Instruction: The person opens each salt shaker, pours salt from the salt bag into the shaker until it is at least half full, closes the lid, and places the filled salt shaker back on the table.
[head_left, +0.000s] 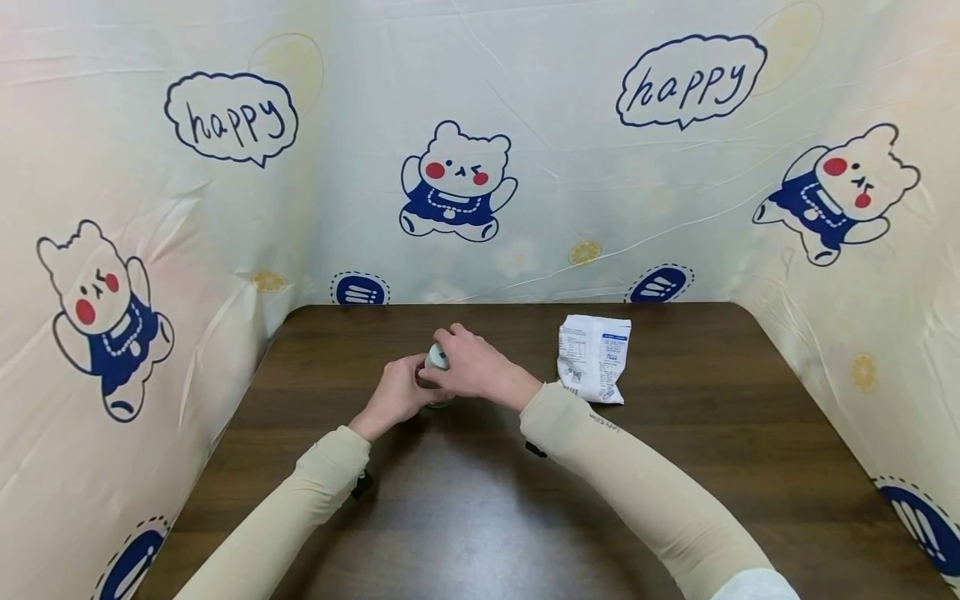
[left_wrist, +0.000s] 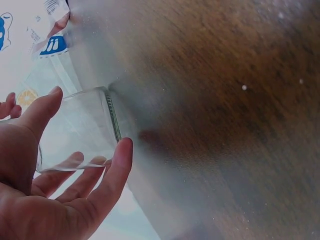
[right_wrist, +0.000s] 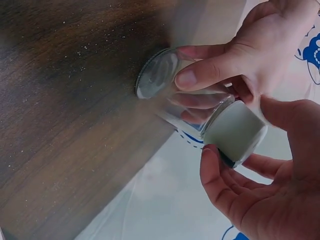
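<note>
A clear glass jar (right_wrist: 195, 102) with a pale green-white lid (right_wrist: 236, 131) stands on the table, mostly covered by both hands in the head view. My left hand (head_left: 393, 390) is curled round the jar's glass body, thumb on one side and fingers on the other. In the left wrist view the glass body (left_wrist: 82, 130) looks see-through, with nothing visible inside. My right hand (head_left: 476, 364) grips the lid from above, its fingers and thumb spread round the rim. The lid sits at the jar's mouth; whether it is loose I cannot tell.
A white printed packet (head_left: 594, 358) lies to the right of the hands, close to the right forearm. The dark wooden table (head_left: 465, 508) carries small pale specks. Patterned curtains (head_left: 540, 242) hang along the table's back and sides.
</note>
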